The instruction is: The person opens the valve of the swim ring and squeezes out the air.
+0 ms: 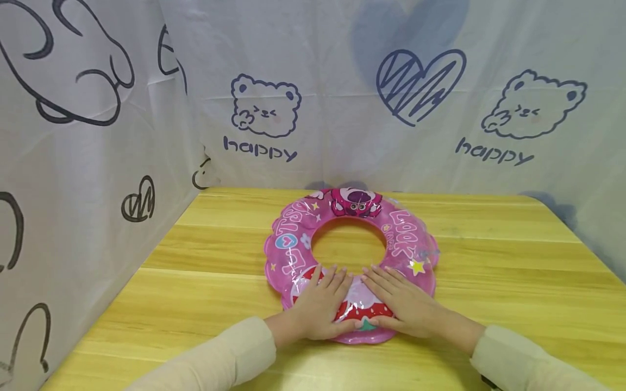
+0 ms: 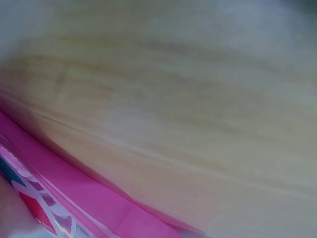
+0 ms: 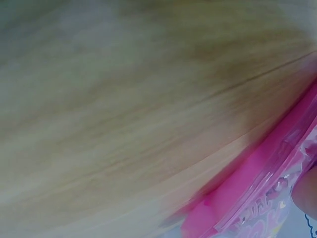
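Landmark: pink, scalloped-edged inflatable plastic ring (image 1: 288, 260), lying flat on the pale yellow, wood-grained tabletop (image 1: 195, 277).

Left to right, head view:
- Well left of ring: white hanging side cloth (image 1: 73, 168) with thick black line drawings, including a scribbled heart.
- Near left of ring, towards the wearer: cream long sleeve (image 1: 235, 355), left arm, cuff at the wrist.
- Behind ring, to its left: blue-outlined bear head (image 1: 266, 108) on the white back cloth (image 1: 332, 70), word "happy" beneath.
- On ring's near side, left half: left hand (image 1: 323, 304), palm down, fingers extended towards the hole, resting on the plastic.
- Ring's own prints: blue oval with a heart on its left side; magenta bear on its far side; red-and-white strawberry with a green leaf on its near side, partly covered by the hands; "LOOK" and a yellow star on its right side.
- On ring's near side, right half: right hand (image 1: 403, 301), palm down, fingers extended. Hands lie flat on the ring, slightly apart, thumb tips near each other; neither grips.
- Behind ring, to its right: blue scribbled heart (image 1: 420, 87) on back cloth.
- Near right of ring: matching cream sleeve (image 1: 518, 355), right arm.
- Farther right, behind ring: second bear head (image 1: 535, 106), also with "happy".

Wrist views: ring's pink edge against blurred tabletop.
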Tool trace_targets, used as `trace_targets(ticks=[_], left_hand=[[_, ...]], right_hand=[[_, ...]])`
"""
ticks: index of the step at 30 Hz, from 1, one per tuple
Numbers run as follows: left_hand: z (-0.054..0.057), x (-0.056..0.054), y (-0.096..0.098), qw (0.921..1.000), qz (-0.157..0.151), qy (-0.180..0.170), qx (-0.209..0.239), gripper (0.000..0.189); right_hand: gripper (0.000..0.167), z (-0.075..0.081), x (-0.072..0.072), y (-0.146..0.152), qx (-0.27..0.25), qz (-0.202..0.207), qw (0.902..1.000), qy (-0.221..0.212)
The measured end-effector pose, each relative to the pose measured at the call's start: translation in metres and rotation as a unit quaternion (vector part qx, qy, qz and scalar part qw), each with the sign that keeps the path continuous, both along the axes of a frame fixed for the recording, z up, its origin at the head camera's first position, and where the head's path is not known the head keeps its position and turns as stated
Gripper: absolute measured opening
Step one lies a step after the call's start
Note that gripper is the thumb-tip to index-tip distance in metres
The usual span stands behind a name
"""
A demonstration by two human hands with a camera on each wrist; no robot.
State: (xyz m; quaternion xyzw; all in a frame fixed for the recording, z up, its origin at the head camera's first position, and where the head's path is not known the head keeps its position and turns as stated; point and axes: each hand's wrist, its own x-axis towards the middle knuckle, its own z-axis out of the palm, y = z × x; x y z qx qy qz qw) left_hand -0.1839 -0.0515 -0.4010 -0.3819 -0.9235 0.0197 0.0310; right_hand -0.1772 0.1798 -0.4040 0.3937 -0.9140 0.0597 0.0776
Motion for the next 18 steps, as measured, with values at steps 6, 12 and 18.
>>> trace_targets(ticks=[6,12,18], left_hand=[[-0.0015,-0.0007,0.0011,0.9999,0.005,0.003,-0.015,0.088],[-0.0024,-0.0023,0.0033,0.9994,0.012,0.006,-0.031,0.088],[-0.0026,-0.0030,0.0035,0.9993,0.012,0.006,-0.035,0.088]], right_hand=[[0.074,0.0005,0.0000,0.0007,0.006,-0.004,0.9996,-0.027],[0.074,-0.0014,-0.0013,0.0012,0.008,-0.006,0.9995,-0.029],[0.073,-0.0024,-0.0019,0.0003,0.012,-0.004,0.9995,-0.028]])
